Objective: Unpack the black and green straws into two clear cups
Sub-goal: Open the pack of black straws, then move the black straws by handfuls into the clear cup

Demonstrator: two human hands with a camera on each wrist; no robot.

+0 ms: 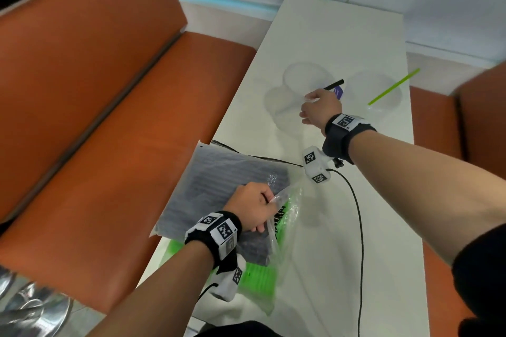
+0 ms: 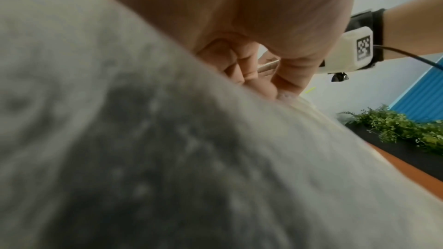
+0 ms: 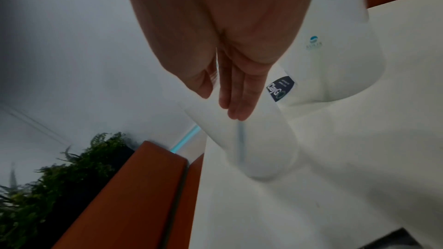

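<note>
Left hand (image 1: 253,206) pinches crinkled clear bag film (image 1: 284,200); right hand (image 1: 321,107), fingers straight, rests against smooth clear cup (image 1: 301,82) holding 1 black straw (image 1: 334,85).

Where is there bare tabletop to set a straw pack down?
Far end of the table, beyond the two cups, is bare. So is the near right strip, right of the black cable. Crowded: near left, where the black-straw pack lies over the green-straw pack under the left hand.
</note>
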